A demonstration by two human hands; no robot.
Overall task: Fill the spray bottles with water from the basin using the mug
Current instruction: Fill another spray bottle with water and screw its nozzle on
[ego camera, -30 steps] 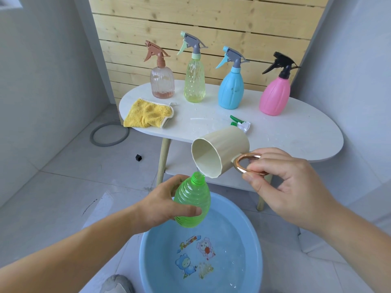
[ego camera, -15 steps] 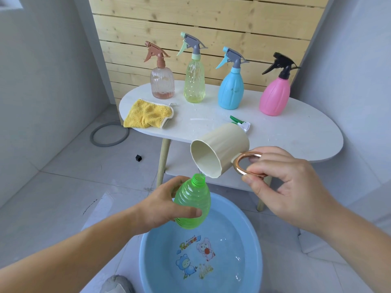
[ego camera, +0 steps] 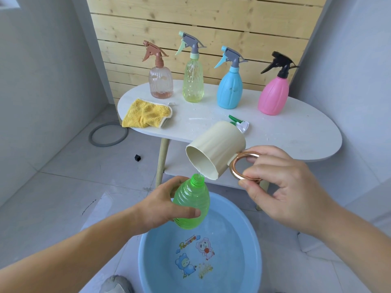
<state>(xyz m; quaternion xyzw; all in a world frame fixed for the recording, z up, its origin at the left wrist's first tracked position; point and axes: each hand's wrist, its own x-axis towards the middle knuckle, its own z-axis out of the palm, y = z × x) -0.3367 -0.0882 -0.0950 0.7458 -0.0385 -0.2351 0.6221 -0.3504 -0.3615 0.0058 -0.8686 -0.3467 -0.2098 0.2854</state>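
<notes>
1. The green bottle is gripped by the left hand over the basin's far edge.
2. The tilted mug is pinched by its handle in the right hand.
3. Water may be spilled past the narrow neck if the mug is tipped faster.

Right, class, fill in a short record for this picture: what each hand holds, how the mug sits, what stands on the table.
left hand: grips uncapped green bottle over basin
right hand: holds mug by its ring handle
mug: tipped, lip above the bottle's neck
table: rose bottle, yellow bottle, blue bottle, pink bottle, yellow cloth, green spray head
</notes>
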